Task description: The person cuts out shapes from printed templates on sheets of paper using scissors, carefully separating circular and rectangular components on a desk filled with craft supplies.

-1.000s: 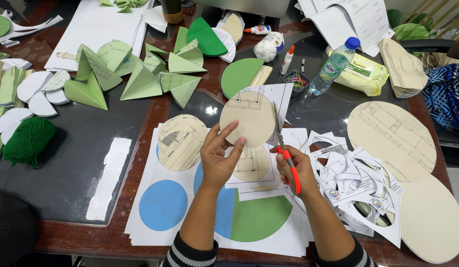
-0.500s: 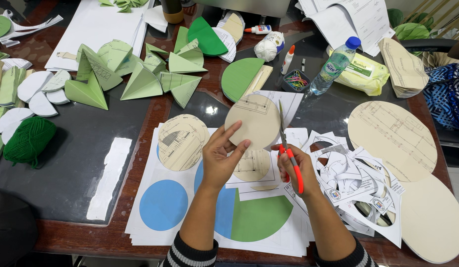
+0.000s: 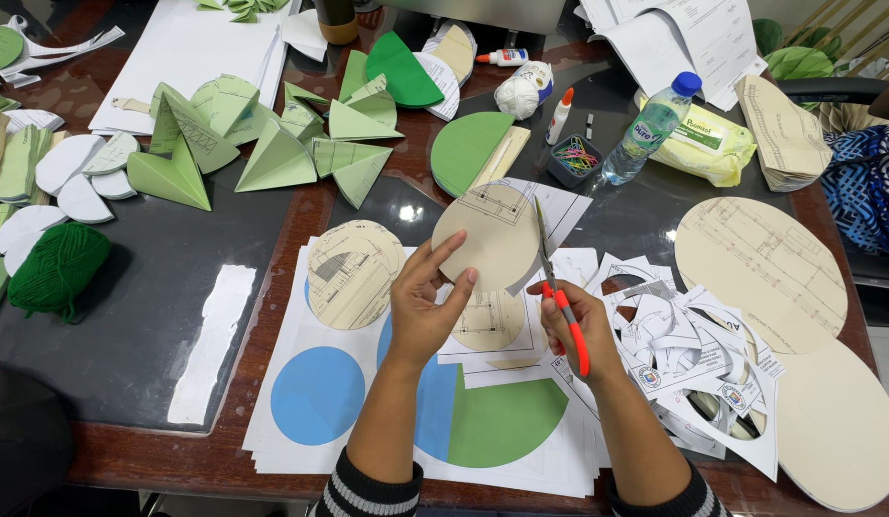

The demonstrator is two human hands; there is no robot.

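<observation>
Nearest, two striped cuffs come in from the lower edge, and the forearms reach over a stack of white sheets (image 3: pixel 301 450) printed with a blue disc (image 3: pixel 317 394) and a large green-and-blue one (image 3: pixel 497 419). The left hand (image 3: pixel 423 304) is half closed, thumb and fingertips pinching the lower left edge of a beige paper circle (image 3: pixel 490 236), which is held up off the worktop (image 3: pixel 138 316), just above the sheets and a second, smaller beige circle (image 3: pixel 489 321) lying on them. The right hand (image 3: pixel 571 330) is wrapped around the red handles of a pair of scissors (image 3: pixel 557 292); the blades point up and away, running along the right edge of the held circle, seemingly closed or nearly so. Just left of the left hand lies another cut circle (image 3: pixel 349 275) showing a printed drawing. To the right of the scissors sits a heap of white paper offcuts (image 3: pixel 684 349) with round holes, and beyond that two big beige ovals (image 3: pixel 760 273), one overlapping the worktop's right edge. Farther left, a ball of green yarn (image 3: pixel 57 270) rests on the dark glass. Farther off, folded green paper cones (image 3: pixel 272 144) are grouped together, with a green half-disc (image 3: pixel 468 150) near them. At the back stand a plastic water bottle (image 3: pixel 648 127), a glue stick (image 3: pixel 558 117), a ball of white yarn (image 3: pixel 523 90) and a small tray of coloured clips (image 3: pixel 574 157).
</observation>
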